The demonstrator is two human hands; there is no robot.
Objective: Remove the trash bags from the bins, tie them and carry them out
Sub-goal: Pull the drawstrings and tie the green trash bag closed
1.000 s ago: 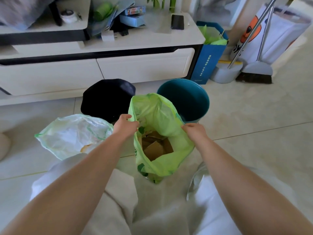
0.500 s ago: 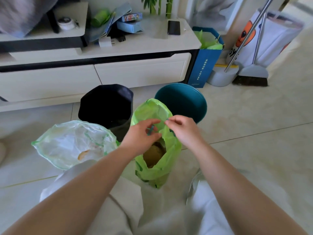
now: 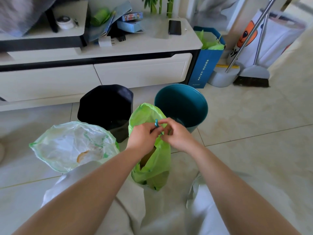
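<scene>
A bright green trash bag stands on the floor between my knees, with brown cardboard showing inside. My left hand and my right hand meet over its mouth, each pinching the bag's teal drawstring. A pale translucent trash bag lies open on the floor to the left, with scraps inside. Behind them stand a black bin and a teal bin, both without liners.
A low white TV cabinet runs along the back with a phone and boxes on top. A blue paper bag, a dustpan and a broom stand at the right. Tiled floor lies open to the right.
My hands came together from the bag's two sides to its middle and pulled the mouth narrower; both now pinch the drawstring. The camera view moved slightly closer.
</scene>
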